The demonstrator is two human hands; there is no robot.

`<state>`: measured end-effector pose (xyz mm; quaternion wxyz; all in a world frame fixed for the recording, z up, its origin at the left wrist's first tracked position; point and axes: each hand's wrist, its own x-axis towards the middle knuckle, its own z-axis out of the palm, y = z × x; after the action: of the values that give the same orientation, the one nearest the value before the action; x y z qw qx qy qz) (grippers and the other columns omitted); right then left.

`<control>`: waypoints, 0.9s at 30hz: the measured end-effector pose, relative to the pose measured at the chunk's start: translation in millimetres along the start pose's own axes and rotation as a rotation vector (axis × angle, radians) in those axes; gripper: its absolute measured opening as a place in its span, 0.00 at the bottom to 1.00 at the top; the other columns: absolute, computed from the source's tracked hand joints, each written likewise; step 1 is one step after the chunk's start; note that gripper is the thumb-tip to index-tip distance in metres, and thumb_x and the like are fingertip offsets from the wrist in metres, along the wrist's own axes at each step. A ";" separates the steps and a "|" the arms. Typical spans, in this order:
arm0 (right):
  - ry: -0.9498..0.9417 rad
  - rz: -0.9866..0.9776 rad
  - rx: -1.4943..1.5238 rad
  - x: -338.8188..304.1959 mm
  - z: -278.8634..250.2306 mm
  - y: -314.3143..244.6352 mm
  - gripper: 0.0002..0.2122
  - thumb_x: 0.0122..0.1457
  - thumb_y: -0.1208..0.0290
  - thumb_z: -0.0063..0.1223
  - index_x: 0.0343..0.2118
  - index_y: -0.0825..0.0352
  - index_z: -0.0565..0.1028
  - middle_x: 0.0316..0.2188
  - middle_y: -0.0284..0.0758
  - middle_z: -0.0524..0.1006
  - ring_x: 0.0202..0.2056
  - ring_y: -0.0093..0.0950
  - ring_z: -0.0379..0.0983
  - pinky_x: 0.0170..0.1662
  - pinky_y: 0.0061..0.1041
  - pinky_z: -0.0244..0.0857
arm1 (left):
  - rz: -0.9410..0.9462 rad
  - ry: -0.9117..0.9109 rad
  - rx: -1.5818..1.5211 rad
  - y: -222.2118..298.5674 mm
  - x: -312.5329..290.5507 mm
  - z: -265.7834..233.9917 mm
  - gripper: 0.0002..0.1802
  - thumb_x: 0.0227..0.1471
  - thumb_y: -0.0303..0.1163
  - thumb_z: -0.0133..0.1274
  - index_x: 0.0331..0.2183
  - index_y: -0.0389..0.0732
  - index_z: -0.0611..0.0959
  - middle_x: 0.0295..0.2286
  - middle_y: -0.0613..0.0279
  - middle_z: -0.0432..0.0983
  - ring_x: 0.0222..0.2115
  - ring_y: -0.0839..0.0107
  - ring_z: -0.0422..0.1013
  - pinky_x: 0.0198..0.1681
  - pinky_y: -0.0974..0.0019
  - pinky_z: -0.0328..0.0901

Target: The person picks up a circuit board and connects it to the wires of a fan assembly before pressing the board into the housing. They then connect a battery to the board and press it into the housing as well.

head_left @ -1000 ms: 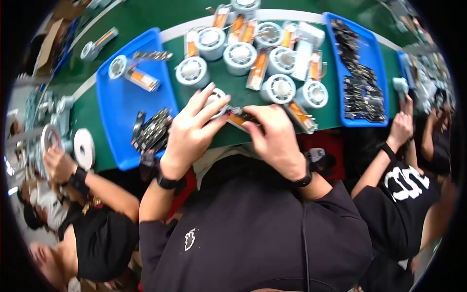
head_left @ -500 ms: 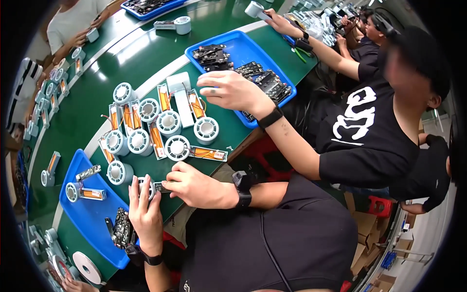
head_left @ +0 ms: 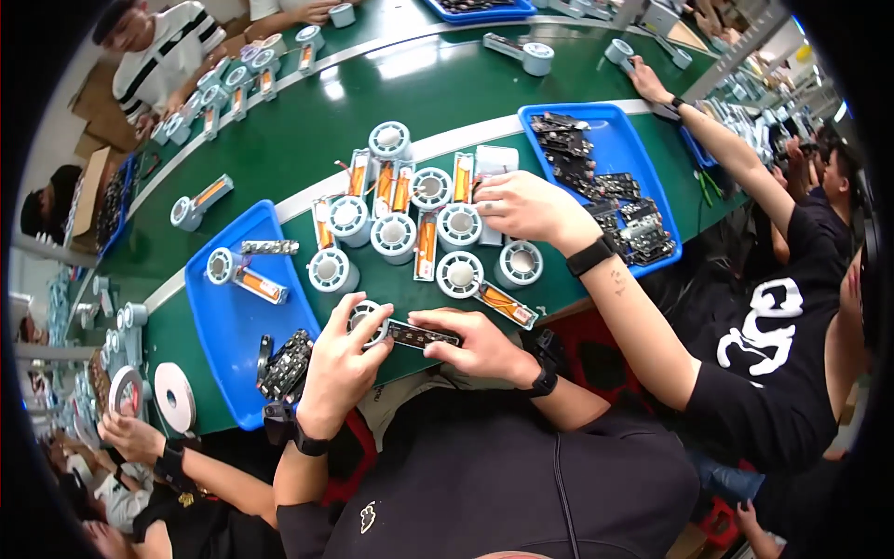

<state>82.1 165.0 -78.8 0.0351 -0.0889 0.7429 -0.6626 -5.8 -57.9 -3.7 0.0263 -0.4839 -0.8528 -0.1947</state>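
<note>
Between my hands is a pale blue handheld fan with a round grille head (head_left: 366,324) and a handle carrying a dark circuit board (head_left: 421,335). My left hand (head_left: 346,361) grips the round head, fingers curled over its top. With thumb and fingers, my right hand (head_left: 484,347) pinches the board end of the handle. Just beyond lie several similar fans (head_left: 393,237), their handles exposed and showing orange batteries (head_left: 426,247). A co-worker's hand (head_left: 540,210) reaches in from the right over the fans on that side.
On the left, a blue tray (head_left: 233,335) holds a fan, a loose circuit strip (head_left: 270,247) and stacked boards (head_left: 286,365). Another blue tray (head_left: 643,154) at the right holds more boards. White tape rolls (head_left: 174,398) stand at the left edge, near another person's hand (head_left: 130,436).
The view has swung left, so the scene sits farther right. My right hand has opened from a tight curl to a pinch along the handle, exposing the board. The co-worker's hand stays over the fans.
</note>
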 end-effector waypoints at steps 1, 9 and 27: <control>0.047 -0.069 0.130 -4.1 2.3 -0.3 0.18 0.67 0.70 0.55 0.57 0.71 0.75 0.47 0.43 0.82 0.46 0.31 0.81 0.50 0.29 0.73 | -0.004 0.057 0.016 6.0 1.2 -13.1 0.02 0.46 0.22 0.63 0.27 0.39 0.86 0.48 0.55 0.80 0.53 0.41 0.71 0.51 0.50 0.73; -0.046 -0.140 0.193 3.0 -14.1 8.3 0.28 0.71 0.49 0.48 0.55 0.75 0.74 0.42 0.43 0.82 0.42 0.29 0.80 0.48 0.28 0.73 | -0.095 0.531 0.087 -86.8 112.6 -65.8 0.04 0.45 0.26 0.64 0.25 0.37 0.86 0.46 0.54 0.82 0.45 0.52 0.76 0.47 0.53 0.73; 0.041 -0.016 0.108 5.9 -10.5 7.7 0.08 0.65 0.79 0.53 0.45 0.74 0.78 0.35 0.39 0.84 0.37 0.26 0.82 0.42 0.23 0.74 | -0.573 -0.179 0.094 -135.8 179.6 -47.9 0.21 0.54 0.48 0.61 0.41 0.42 0.88 0.42 0.48 0.83 0.42 0.49 0.79 0.48 0.55 0.73</control>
<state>73.9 175.0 -84.7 0.0193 -0.0792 0.7059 -0.7036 -221.3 9.5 40.9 -0.0828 -0.2370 -0.9616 -0.1109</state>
